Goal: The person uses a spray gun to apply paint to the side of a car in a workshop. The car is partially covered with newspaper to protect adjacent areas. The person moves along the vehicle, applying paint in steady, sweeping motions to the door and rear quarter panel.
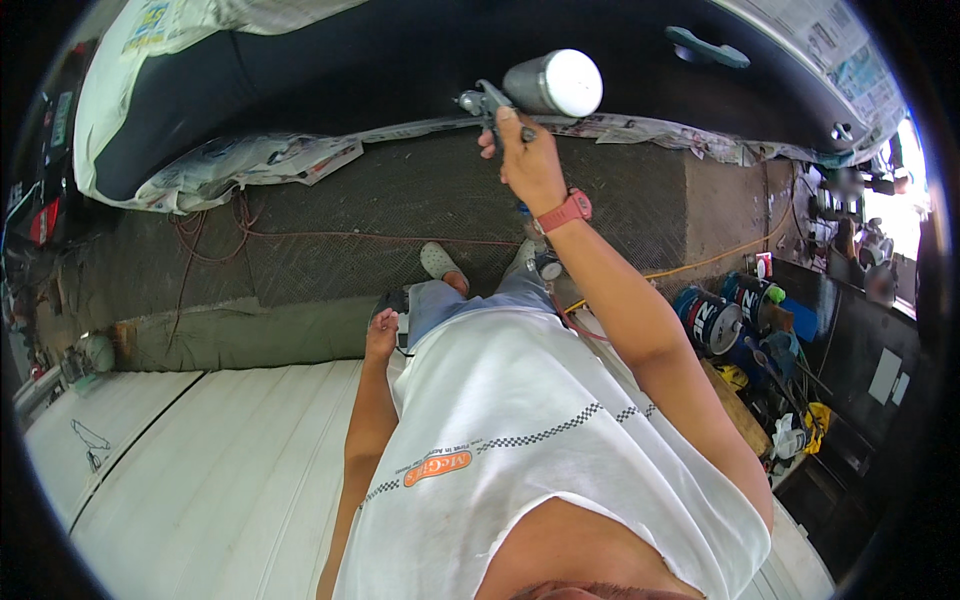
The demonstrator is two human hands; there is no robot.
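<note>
My right hand (528, 165) grips a spray gun (490, 105) with a silver cup (548, 85) and white lid, held up in front of a glossy black car panel (270, 80). The panel has a handle (705, 50) and is edged with white sheeting and newspaper masking (250, 165). A red watch is on my right wrist. My left hand (382, 330) hangs beside my left hip with its fingers curled, close to a dark object; what, if anything, is in it I cannot make out.
Red hoses (255, 235) and a yellow hose (730, 250) lie on the dark mat (350, 200). Drums (708, 318), tools and containers crowd the right side, beside a black board (860, 380). A long white ribbed surface (200, 460) runs behind me.
</note>
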